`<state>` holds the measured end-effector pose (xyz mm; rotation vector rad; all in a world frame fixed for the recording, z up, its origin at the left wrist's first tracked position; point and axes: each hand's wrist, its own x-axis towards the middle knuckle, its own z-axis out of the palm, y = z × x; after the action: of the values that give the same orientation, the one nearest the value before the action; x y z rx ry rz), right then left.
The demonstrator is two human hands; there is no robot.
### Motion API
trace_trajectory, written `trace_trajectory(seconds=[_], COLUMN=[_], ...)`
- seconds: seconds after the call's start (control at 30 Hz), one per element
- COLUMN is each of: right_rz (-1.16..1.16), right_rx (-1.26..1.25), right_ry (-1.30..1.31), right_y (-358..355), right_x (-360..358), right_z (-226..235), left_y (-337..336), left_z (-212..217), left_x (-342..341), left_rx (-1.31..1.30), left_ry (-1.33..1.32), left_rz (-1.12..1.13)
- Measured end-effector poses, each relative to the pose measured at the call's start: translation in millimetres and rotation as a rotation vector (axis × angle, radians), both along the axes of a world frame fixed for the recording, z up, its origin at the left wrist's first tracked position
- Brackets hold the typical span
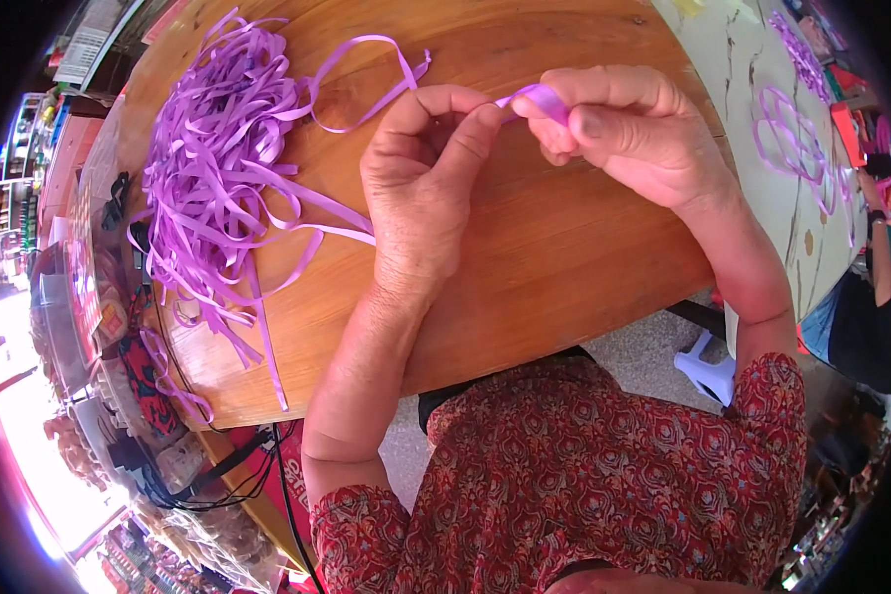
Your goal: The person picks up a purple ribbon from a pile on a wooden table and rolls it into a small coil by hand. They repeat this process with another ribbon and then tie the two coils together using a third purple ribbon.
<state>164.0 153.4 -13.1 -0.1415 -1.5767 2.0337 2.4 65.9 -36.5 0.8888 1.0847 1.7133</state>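
Head view: left hand (421, 168) & right hand (624, 124) meet over the wooden table (564, 257), both pinching one purple ribbon strip (540, 97) between thumb & fingertips, fingers curled tight. The strip's tail loops back toward the ribbon pile (218, 168) at table's left. More purple loops (787, 139) lie on a pale surface to the right. Best done, imo: keep the strip flat w/o twist, pinch close together, tension even.

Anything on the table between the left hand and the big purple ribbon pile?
Head view: a few loose purple strips trail from the ribbon pile across the wooden table toward the left hand; otherwise bare wood.
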Motion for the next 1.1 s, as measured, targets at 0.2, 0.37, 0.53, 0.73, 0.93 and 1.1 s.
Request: trace_trajectory(seconds=[0.2,0.37,0.53,0.73,0.93,1.1], right_rz=[-0.147,-0.349,-0.49,-0.608,-0.597,-0.51], right_rx=[0.125,0.756,0.985,1.26,1.207,0.986], right_ry=[-0.221,-0.241,-0.229,-0.241,-0.216,-0.24], right_y=[-3,-3,-6,-7,-11,-14], right_x=[-3,-9,-11,-11,-13,-10], right_z=[-2,-6,-5,-6,-4,1], left_y=[-4,-6,-10,-7,-11,-13], left_z=[2,3,10,-1,4,9], left_x=[3,5,8,10,12,10], left_rx=[0.014,-0.011,-0.054,0.019,-0.098,-0.057], left_ry=[0.038,0.092,-0.067,0.247,0.317,0.064], left_rz=[-0.001,-0.007,-0.043,0.056,0.119,0.019])
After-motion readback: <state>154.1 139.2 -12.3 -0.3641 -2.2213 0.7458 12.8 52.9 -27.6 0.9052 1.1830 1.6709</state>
